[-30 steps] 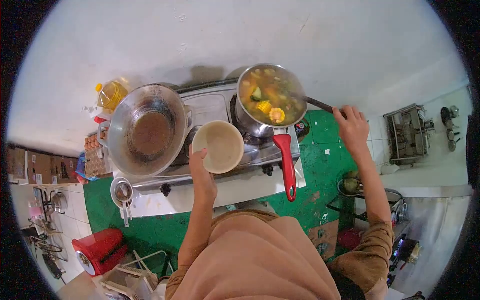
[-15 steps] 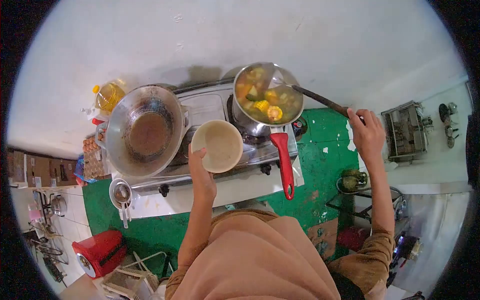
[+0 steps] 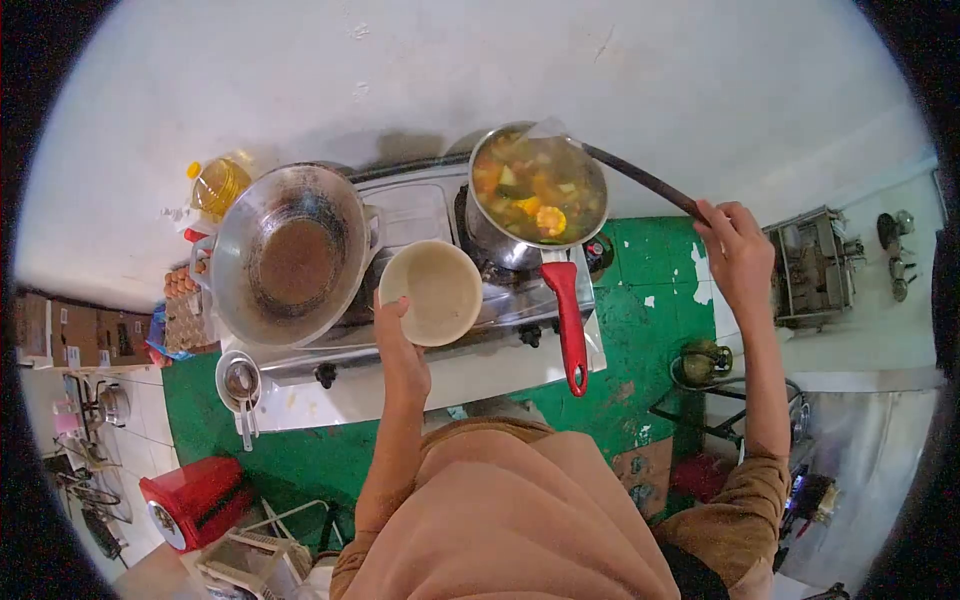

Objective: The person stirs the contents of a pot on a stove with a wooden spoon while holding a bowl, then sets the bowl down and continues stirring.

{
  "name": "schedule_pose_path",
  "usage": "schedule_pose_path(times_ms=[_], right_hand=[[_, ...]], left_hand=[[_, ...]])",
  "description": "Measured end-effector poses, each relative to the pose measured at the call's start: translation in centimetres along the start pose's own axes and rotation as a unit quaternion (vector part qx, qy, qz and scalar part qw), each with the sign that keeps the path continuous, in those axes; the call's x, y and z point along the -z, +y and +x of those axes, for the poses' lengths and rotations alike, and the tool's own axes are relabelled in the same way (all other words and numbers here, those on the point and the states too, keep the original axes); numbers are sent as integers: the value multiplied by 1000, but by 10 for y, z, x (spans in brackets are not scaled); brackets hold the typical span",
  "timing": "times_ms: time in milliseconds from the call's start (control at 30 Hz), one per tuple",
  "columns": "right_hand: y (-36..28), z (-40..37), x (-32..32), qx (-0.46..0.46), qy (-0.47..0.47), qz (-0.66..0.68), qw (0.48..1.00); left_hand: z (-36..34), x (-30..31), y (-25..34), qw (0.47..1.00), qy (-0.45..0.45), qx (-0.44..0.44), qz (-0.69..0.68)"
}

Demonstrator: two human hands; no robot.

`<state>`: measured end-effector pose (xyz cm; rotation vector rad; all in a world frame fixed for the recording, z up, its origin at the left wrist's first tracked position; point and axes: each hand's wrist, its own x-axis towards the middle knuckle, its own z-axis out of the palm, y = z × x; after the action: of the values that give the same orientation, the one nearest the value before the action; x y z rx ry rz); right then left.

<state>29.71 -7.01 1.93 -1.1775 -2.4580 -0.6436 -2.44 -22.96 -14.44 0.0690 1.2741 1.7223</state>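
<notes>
My left hand [image 3: 402, 350] grips a cream bowl [image 3: 430, 293] by its rim, thumb over the near left edge; no food shows inside it. The bowl is held over the front of the stove [image 3: 440, 350], left of a saucepan. My right hand [image 3: 735, 250] is closed around the dark handle of a spatula [image 3: 640, 178], whose pale blade lies at the far rim of the saucepan. Soup with corn and vegetable pieces fills the saucepan [image 3: 538, 190], which sits on the right burner with its red handle [image 3: 568, 325] pointing toward me.
A large wok [image 3: 298, 257] stands on the left burner. Beyond it are an oil bottle [image 3: 218, 187] and eggs in a tray [image 3: 185, 300]. Small strainers [image 3: 240, 382] lie at the stove's front left corner. A green gas cylinder [image 3: 703, 362] stands on the right, and a red bin [image 3: 200, 500] at lower left.
The spatula blade has moved up and away from the soup to the far rim. The corn and vegetable pieces have shifted. The bowl has moved very slightly left.
</notes>
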Motion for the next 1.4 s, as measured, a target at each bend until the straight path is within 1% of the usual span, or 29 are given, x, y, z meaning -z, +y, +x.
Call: schedule_pose_path(times_ms=[33,100,167,233,267,333,367,400,433,467,533,633,733,767,833,867,900,933,1000,1033,1067,1133,1167,1233,1267,1333,1367,1400], right_hand=[[0,-1,-7,5,4,-8,1000],[2,-2,-18,11,9,-20,1000],[5,-4,-28,16,14,-31,999],[9,-6,-33,9,-3,-52,999],[10,-8,-33,9,-2,-51,999],[13,-13,-30,-2,-50,-66,997],[12,-15,-28,-2,-50,-66,997],[13,-16,-25,-16,-72,-66,995],[12,-18,-21,-30,-94,-66,993],[11,-18,-15,-30,-94,-67,993],[7,-17,0,-60,-157,-31,985],[9,-17,18,-44,-158,-21,986],[4,-8,43,-56,-160,-3,986],[2,-5,46,-56,-160,-3,986],[-4,2,49,-32,-100,-24,994],[-6,5,47,-33,-100,-25,994],[-8,8,41,-15,-78,-42,996],[-9,12,35,4,-56,-57,997],[-12,18,21,20,-47,-73,996],[-12,21,13,35,-40,-89,995],[-11,24,6,37,-39,-88,995],[-9,30,-8,76,-39,-108,990],[-7,32,-15,77,-39,-107,990],[-4,37,-26,107,-57,-110,986],[-4,40,-31,108,-57,-110,986],[-6,47,-40,109,-117,-104,982],[-7,51,-44,110,-118,-104,981],[-9,55,-47,117,-140,-100,978]], left_hand=[[-1,-1,1,1000,0,0,-1],[-6,-4,9,999,-31,32,5],[-8,-7,10,999,-15,31,0],[-8,-7,10,999,1,32,-5],[-6,-3,7,1000,-13,22,1],[-3,1,3,1000,-27,13,7],[-2,2,2,999,-33,8,-2],[-1,2,1,999,-41,2,-12],[-1,1,1,999,-41,3,-12],[-2,0,1,999,-31,-2,-18],[-4,-3,3,999,-20,-8,-24],[-4,-5,2,999,-15,3,-35],[-2,-4,1,1000,-9,-1,-20],[-3,-4,3,1000,-17,12,-16],[-1,-4,1,999,-27,27,-11],[1,-3,-2,1000,-22,9,-16],[1,-4,-2,1000,-17,-10,-21],[-1,-6,1,1000,-17,-10,-21],[-7,-9,9,998,-52,13,-14],[-6,-8,9,999,-51,12,-14],[-5,-7,7,999,-46,15,-13],[-4,-3,7,999,-40,19,-13],[-4,-1,8,999,-43,16,-10],[-4,1,8,999,-44,14,-7],[-3,2,7,999,-35,15,-8],[-1,4,6,1000,-24,16,-10],[-1,6,5,999,-33,15,-4],[0,7,5,999,-42,13,1]])
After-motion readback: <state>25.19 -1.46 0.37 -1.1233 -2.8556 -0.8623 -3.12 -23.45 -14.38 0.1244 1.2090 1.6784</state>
